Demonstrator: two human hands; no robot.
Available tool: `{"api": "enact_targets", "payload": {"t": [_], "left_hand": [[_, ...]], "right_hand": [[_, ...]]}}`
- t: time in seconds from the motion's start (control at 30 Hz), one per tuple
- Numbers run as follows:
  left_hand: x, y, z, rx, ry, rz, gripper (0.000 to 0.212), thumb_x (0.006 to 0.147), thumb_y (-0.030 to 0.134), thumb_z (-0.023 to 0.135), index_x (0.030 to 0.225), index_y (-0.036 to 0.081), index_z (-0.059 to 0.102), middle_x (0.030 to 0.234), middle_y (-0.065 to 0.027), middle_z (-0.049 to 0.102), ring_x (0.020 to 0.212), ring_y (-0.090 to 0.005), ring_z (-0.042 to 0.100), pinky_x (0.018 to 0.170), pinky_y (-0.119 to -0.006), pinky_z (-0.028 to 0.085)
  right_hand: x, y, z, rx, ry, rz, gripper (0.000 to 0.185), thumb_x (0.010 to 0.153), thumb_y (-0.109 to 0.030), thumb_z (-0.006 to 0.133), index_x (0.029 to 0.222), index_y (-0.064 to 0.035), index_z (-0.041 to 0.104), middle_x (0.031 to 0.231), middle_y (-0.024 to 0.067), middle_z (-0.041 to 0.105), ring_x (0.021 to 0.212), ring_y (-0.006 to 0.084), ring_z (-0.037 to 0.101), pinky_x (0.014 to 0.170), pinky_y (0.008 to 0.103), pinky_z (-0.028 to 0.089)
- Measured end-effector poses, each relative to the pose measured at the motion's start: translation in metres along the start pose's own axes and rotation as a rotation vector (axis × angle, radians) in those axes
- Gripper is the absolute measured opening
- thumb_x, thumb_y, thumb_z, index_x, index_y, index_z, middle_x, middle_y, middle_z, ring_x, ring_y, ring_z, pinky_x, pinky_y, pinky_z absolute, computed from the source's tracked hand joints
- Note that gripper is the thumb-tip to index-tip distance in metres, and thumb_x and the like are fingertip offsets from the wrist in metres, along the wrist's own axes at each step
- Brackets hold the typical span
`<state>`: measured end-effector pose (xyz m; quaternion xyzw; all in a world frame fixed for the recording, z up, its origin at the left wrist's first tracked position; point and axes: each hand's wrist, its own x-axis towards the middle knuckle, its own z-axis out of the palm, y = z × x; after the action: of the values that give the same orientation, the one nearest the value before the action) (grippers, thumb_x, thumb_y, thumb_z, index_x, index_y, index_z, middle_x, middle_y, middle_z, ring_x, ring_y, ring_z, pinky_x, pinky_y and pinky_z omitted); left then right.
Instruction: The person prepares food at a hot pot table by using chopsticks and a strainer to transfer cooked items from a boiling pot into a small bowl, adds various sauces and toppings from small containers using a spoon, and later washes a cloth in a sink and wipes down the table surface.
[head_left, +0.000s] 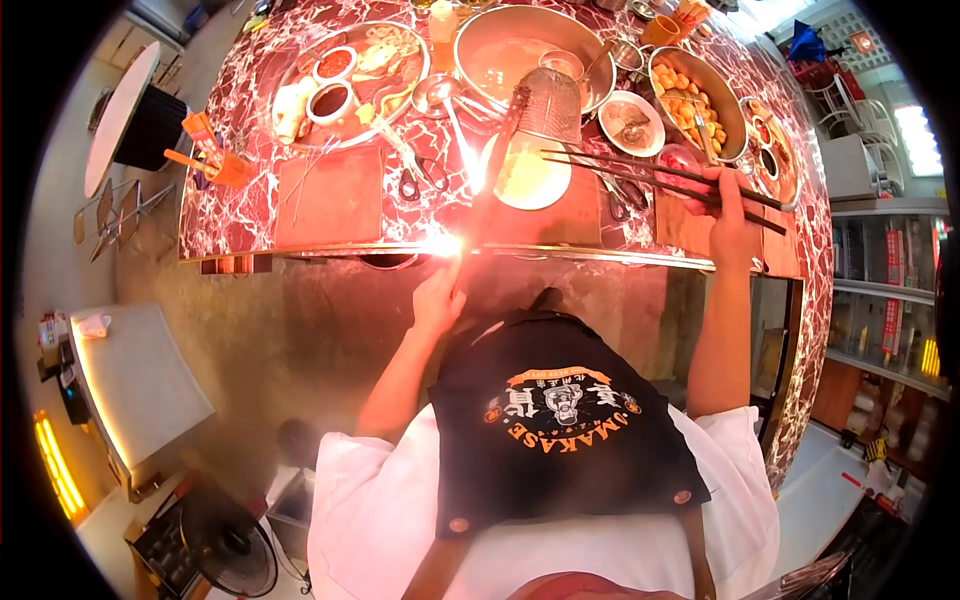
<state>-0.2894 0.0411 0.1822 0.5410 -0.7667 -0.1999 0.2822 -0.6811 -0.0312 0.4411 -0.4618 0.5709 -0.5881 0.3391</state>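
My left hand (437, 302) grips the long handle of a wire-mesh strainer (551, 105). The mesh basket is tipped over the back of a white bowl (529, 180), near the rim of a large steel pot of broth (487, 64). Pale yellow food, perhaps noodles, fills the bowl; glare hides its detail. In my right hand (726, 210) are long dark chopsticks (667, 178), their tips apart over the bowl's right side. A smaller white bowl with pieces of food (631, 123) stands to the right of the strainer.
On the left is a round steel tray (367, 82) with meat and sauce bowls; scissors (420, 174) lie beside it. A steel pot of round yellow pieces (694, 105) stands right. The marble counter's front edge (360, 250) runs before me. A floor fan (229, 540) stands behind left.
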Motion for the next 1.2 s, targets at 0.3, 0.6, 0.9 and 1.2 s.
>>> {"api": "enact_targets", "payload": {"t": [0.3, 0.6, 0.9, 1.2], "left_hand": [[0.026, 0.020, -0.024, -0.422, -0.062, -0.216, 0.063, 0.082, 0.006, 0.061, 0.143, 0.010, 0.042, 0.077, -0.0136, 0.057, 0.063, -0.0204, 0.056, 0.062, -0.031, 0.048], [0.152, 0.110, -0.063, -1.261, -0.124, -0.682, 0.055, 0.087, 0.010, 0.051, 0.139, 0.004, 0.038, 0.073, -0.0078, 0.055, 0.052, -0.0132, 0.052, 0.049, -0.023, 0.046], [0.225, 0.149, -0.046, -1.465, -0.112, -0.875, 0.043, 0.088, 0.014, 0.053, 0.129, 0.004, 0.045, 0.073, -0.0044, 0.057, 0.055, -0.0127, 0.054, 0.046, -0.022, 0.044], [0.225, 0.150, -0.067, -1.351, -0.182, -0.804, 0.052, 0.085, 0.016, 0.050, 0.136, 0.005, 0.042, 0.074, -0.0067, 0.058, 0.052, -0.0132, 0.053, 0.048, -0.022, 0.047]], "right_hand": [[-0.019, 0.011, -0.027, 0.089, 0.090, 0.112, 0.032, 0.099, -0.030, 0.050, 0.099, -0.0016, 0.065, 0.084, 0.0076, 0.066, 0.073, 0.0157, 0.067, 0.065, 0.0289, 0.057], [0.087, -0.038, -0.199, -0.247, 0.012, 0.159, 0.023, 0.095, -0.019, 0.052, 0.089, -0.0004, 0.065, 0.092, 0.0066, 0.064, 0.069, 0.0126, 0.055, 0.067, 0.0246, 0.045], [0.127, 0.276, -0.203, -0.190, -0.020, 0.821, 0.023, 0.087, -0.027, 0.063, 0.085, -0.0043, 0.060, 0.065, 0.0031, 0.058, 0.048, 0.0110, 0.051, 0.040, 0.0260, 0.036], [0.104, 0.219, -0.202, 0.028, -0.101, 0.908, 0.011, 0.085, -0.015, 0.065, 0.090, -0.0073, 0.060, 0.077, 0.0013, 0.062, 0.056, 0.0096, 0.057, 0.039, 0.0210, 0.029]]}}
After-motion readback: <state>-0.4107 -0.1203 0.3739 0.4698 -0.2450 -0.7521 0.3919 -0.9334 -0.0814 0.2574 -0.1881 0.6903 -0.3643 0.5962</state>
